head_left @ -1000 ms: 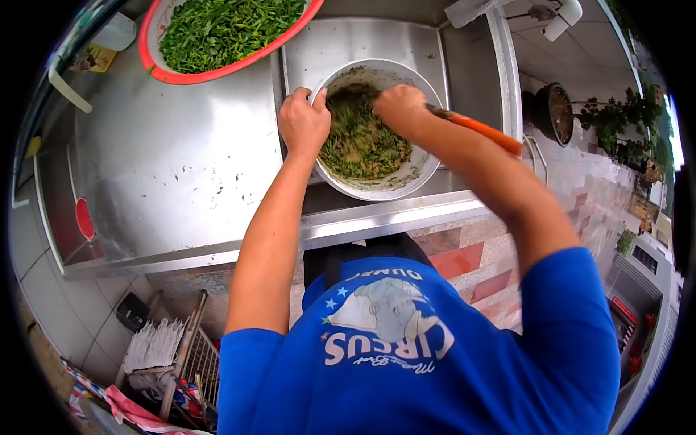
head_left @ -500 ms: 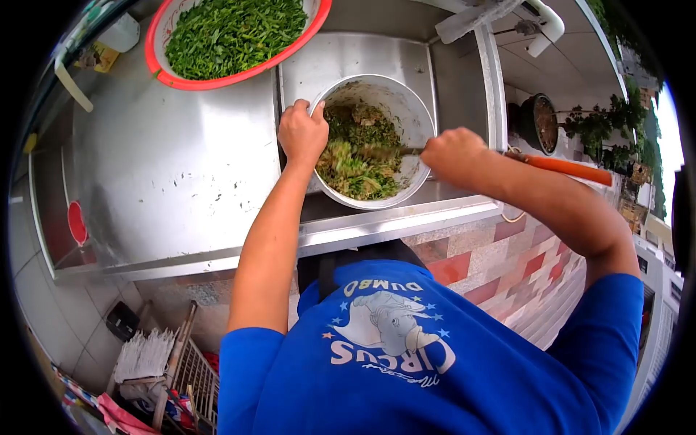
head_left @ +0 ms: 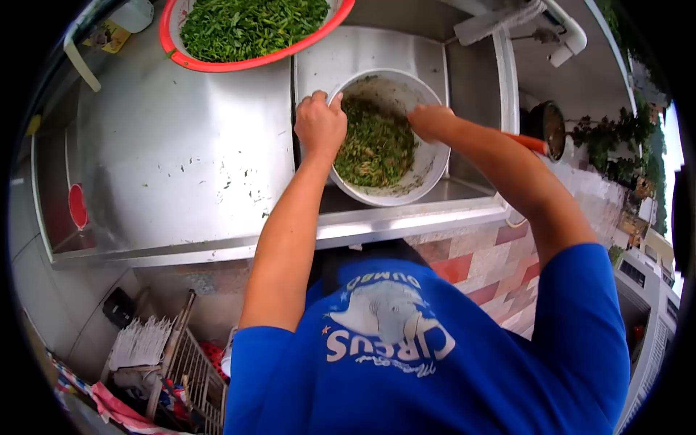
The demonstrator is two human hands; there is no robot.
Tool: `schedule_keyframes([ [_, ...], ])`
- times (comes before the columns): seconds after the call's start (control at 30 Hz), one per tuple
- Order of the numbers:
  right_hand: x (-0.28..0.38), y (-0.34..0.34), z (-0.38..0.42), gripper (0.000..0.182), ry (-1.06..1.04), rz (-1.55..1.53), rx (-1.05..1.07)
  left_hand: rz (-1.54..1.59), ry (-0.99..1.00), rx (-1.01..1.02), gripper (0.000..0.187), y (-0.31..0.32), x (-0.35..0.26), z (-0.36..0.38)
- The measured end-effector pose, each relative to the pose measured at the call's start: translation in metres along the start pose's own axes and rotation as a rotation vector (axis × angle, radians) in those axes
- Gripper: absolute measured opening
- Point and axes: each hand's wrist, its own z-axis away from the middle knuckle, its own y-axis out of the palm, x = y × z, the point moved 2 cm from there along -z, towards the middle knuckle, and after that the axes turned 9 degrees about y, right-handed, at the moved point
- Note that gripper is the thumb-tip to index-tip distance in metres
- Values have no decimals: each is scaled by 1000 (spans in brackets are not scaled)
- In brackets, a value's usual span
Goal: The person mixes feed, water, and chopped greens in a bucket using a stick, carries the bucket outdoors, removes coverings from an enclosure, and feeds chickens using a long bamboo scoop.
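Note:
A white bucket [head_left: 428, 174] stands on the steel counter, part filled with a chopped green mixture [head_left: 377, 148]. My left hand [head_left: 320, 125] grips the bucket's left rim, thumb at the edge. Over the bucket's right side is my right hand [head_left: 433, 122], closed round a tool whose orange handle [head_left: 528, 142] sticks out behind the forearm. The tool's front end is hidden by the hand and the mixture.
A red-rimmed basin [head_left: 290, 51] of chopped greens sits at the back left. The steel counter [head_left: 181, 145] has a raised front edge. A red cup [head_left: 77, 206] is at far left. Potted plants stand at right, a wooden rack at lower left.
My right hand has moved in over the bucket, up and to the left, drawing the orange handle with it. The mixture has shifted. The whole view has moved slightly, while my left hand keeps the rim.

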Motion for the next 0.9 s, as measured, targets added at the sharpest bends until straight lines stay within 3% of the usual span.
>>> schedule_keyframes([
  [0.17, -2, -39, 66, 34, -65, 18, 135, 36, -51, 17, 32, -2, -2, 9],
  [0.3, 10, -99, 104, 27, -77, 19, 90, 70, -23, -13, 35, 2, 5, 9],
  [0.4, 10, -98, 93, 33, -74, 195, -88, 75, -37, -7, 35, 0, 4, 6],
  [0.5, 8, -57, 65, 22, -191, 434, -485, 78, -42, 6, 35, -1, 6, 12],
  [0.6, 37, -35, 29, 20, 41, 572, -392, 82, -34, 9, 35, 1, 6, 9],
  [0.8, 20, 44, -15, 20, -38, 314, -78, 89, -26, -8, 33, 1, 5, 8],
  [0.9, 6, 40, 9, 25, 9, 117, 13, 92, -21, -22, 29, 2, 2, 5],
])
